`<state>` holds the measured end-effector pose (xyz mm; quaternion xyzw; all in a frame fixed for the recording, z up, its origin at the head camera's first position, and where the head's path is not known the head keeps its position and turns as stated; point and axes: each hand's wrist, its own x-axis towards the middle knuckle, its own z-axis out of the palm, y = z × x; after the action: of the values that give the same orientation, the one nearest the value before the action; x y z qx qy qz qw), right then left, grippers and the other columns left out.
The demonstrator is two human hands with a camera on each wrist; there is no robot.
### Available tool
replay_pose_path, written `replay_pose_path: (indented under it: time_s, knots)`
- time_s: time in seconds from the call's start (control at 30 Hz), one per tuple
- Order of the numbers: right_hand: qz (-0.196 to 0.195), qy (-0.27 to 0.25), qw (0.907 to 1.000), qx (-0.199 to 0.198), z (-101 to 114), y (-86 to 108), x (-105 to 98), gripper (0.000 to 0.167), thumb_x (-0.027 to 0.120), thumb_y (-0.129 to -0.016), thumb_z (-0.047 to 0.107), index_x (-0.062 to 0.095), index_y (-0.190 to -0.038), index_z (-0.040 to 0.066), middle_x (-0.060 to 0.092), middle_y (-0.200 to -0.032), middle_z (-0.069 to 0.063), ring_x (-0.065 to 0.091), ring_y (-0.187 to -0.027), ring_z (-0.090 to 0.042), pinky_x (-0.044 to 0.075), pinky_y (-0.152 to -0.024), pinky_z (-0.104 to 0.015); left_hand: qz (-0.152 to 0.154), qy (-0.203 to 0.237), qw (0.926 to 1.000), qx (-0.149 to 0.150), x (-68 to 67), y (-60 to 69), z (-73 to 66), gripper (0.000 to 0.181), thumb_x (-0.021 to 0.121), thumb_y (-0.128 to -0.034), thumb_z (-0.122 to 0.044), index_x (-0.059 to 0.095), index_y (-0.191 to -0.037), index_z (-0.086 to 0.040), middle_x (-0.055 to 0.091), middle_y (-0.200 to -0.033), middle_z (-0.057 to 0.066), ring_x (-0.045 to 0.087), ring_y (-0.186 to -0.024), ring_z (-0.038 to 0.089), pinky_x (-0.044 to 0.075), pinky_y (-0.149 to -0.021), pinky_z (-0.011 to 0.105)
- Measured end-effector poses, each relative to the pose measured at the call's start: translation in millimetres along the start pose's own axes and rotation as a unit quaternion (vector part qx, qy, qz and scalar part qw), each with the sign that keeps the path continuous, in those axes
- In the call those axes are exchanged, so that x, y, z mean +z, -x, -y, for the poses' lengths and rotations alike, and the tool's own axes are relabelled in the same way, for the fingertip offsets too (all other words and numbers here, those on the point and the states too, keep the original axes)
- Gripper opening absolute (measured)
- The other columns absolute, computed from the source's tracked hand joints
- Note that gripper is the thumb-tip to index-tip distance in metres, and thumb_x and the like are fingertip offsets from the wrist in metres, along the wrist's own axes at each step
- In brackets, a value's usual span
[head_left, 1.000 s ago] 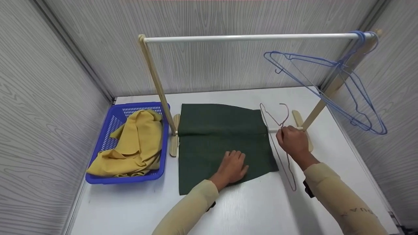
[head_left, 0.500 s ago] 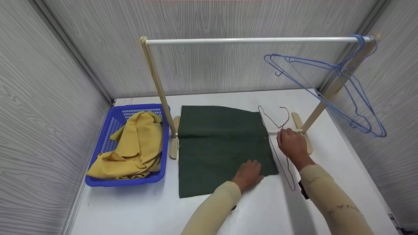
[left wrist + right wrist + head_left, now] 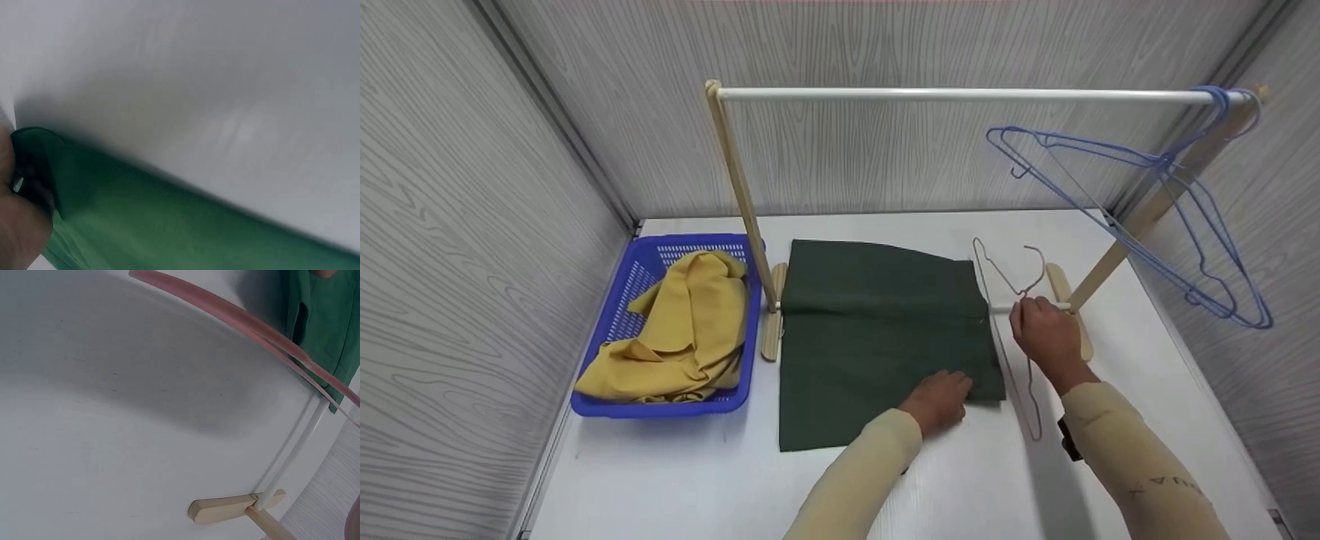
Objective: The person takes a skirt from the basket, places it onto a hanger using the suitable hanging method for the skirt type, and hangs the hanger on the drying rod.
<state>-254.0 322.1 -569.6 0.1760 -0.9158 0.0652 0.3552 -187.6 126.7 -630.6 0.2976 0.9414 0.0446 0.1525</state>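
A dark green cloth [image 3: 877, 337] lies spread on the table, its kind not plain. My left hand [image 3: 939, 401] pinches its near edge toward the right corner; in the left wrist view, the thumb and fingers [image 3: 22, 225] close round the raised green edge. With its neck in my right hand [image 3: 1046, 334], a thin pink hanger [image 3: 1033, 409] stands slightly tilted beside the cloth's right edge. One hanger arm reaches along or into that side, and part of it is hidden. The right wrist view shows the pink hanger [image 3: 225, 312] close up and a gap in the green fabric.
A blue basket [image 3: 660, 409] with a yellow cloth [image 3: 682, 330] stands at the left. Over the green cloth runs a rack's white rail [image 3: 885, 94] on wooden posts. Blue hangers [image 3: 1162, 161] hang at its right end, and a low white bar [image 3: 1005, 307] crosses behind my right hand.
My left hand has slid right and nearer, from resting on the green cloth to pinching its near edge. My right hand keeps its grip on the pink hanger. The head view has shifted slightly.
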Motion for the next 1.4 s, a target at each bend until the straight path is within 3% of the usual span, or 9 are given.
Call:
replay_pose_path:
  time_s: [0.27,0.43,0.5,0.6,0.73,0.93,1.07,1.2,1.4]
  knots:
    - [0.020,0.013,0.9997,0.012,-1.7,-1.2,-2.3,0.023,0.062,-0.091,0.008,0.063,-0.074,-0.008,0.058,-0.061,-0.020,0.055,-0.045,-0.032,0.044,-0.039,-0.045,-0.039,-0.052,0.9978,-0.010,4.9,-8.0,-10.9,0.033,0.050,-0.1035,-0.041,0.059,-0.131,-0.026,0.063,-0.124,-0.009,0.061,-0.109,0.011,0.053,-0.091,0.028]
    - [0.032,0.015,0.9993,0.016,2.3,0.7,0.4,0.023,0.062,-0.091,0.009,0.062,-0.074,-0.007,0.058,-0.060,-0.020,0.053,-0.044,-0.032,0.043,-0.039,-0.045,-0.055,-0.097,0.9936,0.019,8.4,-6.0,-7.6,0.029,0.053,-0.1035,-0.031,0.056,-0.132,-0.029,0.064,-0.122,-0.010,0.063,-0.105,0.011,0.055,-0.086,0.029]
    - [0.032,0.013,0.9992,0.019,4.4,3.1,1.3,0.023,0.062,-0.091,0.008,0.062,-0.074,-0.007,0.058,-0.061,-0.020,0.053,-0.045,-0.032,0.043,-0.040,-0.046,-0.066,-0.075,0.9946,0.028,10.6,-2.2,-3.9,0.029,0.052,-0.1044,-0.029,0.055,-0.133,-0.026,0.065,-0.123,-0.009,0.064,-0.105,0.012,0.055,-0.086,0.028]
    - [0.029,0.009,0.9993,0.020,4.6,7.3,3.5,0.023,0.063,-0.090,0.008,0.062,-0.073,-0.006,0.058,-0.060,-0.020,0.053,-0.044,-0.032,0.043,-0.040,-0.046,-0.090,-0.008,0.9955,0.030,15.2,5.5,3.2,0.033,0.044,-0.1074,-0.029,0.054,-0.137,-0.019,0.065,-0.127,-0.004,0.063,-0.112,0.012,0.053,-0.091,0.027]
    - [0.037,0.003,0.9990,0.026,2.0,4.5,5.5,0.024,0.060,-0.092,0.009,0.062,-0.073,-0.007,0.058,-0.061,-0.020,0.054,-0.045,-0.032,0.043,-0.040,-0.047,-0.151,0.043,0.9873,0.025,8.4,13.1,17.4,0.031,0.038,-0.1092,-0.027,0.056,-0.128,-0.010,0.066,-0.115,0.003,0.065,-0.104,0.013,0.053,-0.086,0.025]
    - [0.046,-0.010,0.9977,0.049,2.6,-5.5,2.9,0.028,0.056,-0.095,0.011,0.063,-0.076,-0.008,0.059,-0.064,-0.022,0.057,-0.049,-0.037,0.045,-0.043,-0.050,-0.255,0.107,0.9608,0.009,-29.4,10.7,31.3,0.022,0.041,-0.1082,-0.025,0.055,-0.102,-0.009,0.057,-0.084,0.005,0.056,-0.075,0.015,0.047,-0.065,0.029]
    - [0.048,-0.013,0.9974,0.053,4.5,-8.3,2.0,0.029,0.056,-0.095,0.012,0.061,-0.074,-0.006,0.058,-0.063,-0.021,0.056,-0.048,-0.035,0.044,-0.043,-0.049,-0.330,0.089,0.9394,0.027,-47.9,10.8,35.3,0.022,0.043,-0.1074,-0.023,0.054,-0.096,-0.008,0.055,-0.079,0.005,0.054,-0.070,0.016,0.044,-0.062,0.030]
    - [0.045,-0.020,0.9974,0.053,8.2,-10.3,1.5,0.029,0.058,-0.094,0.012,0.060,-0.071,-0.005,0.057,-0.062,-0.019,0.055,-0.048,-0.034,0.043,-0.042,-0.049,-0.406,0.065,0.9113,0.028,-55.2,15.6,37.0,0.020,0.048,-0.1054,-0.020,0.056,-0.094,-0.006,0.055,-0.078,0.005,0.054,-0.070,0.016,0.046,-0.063,0.030]
    - [0.054,-0.020,0.9960,0.069,15.4,-13.8,2.3,0.029,0.059,-0.094,0.013,0.059,-0.070,-0.003,0.056,-0.062,-0.018,0.055,-0.048,-0.036,0.042,-0.042,-0.051,-0.476,0.112,0.8720,0.006,-54.6,21.7,39.4,0.017,0.050,-0.1037,-0.016,0.055,-0.095,-0.003,0.053,-0.079,0.007,0.053,-0.071,0.020,0.046,-0.066,0.033]
